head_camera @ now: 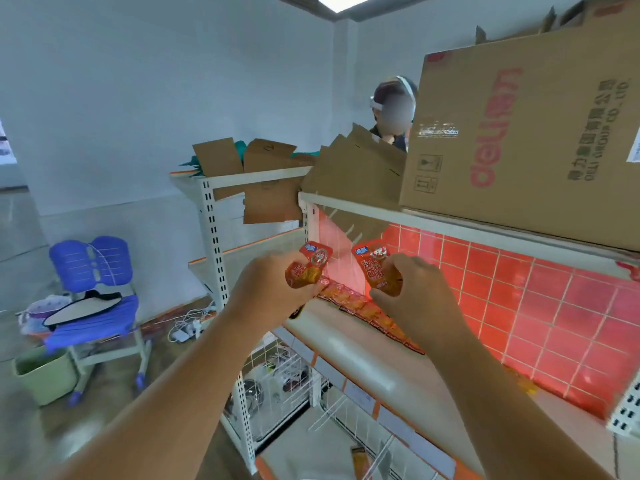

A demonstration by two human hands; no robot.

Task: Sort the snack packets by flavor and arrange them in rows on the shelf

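- White walls (121, 98) are lit by a ceiling light panel (346, 0).
- A blue chair (100, 265) is placed near the wall, with a green bin (45, 375) just beside it on the floor (41, 445).
- A white rack (211, 220) is set against the back wall and topped with cardboard pieces (270, 157).
- White cables (187, 323) are left on the floor near the rack.

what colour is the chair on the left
Blue, with a pale frame; the head view, the only one, shows the chair clearly.
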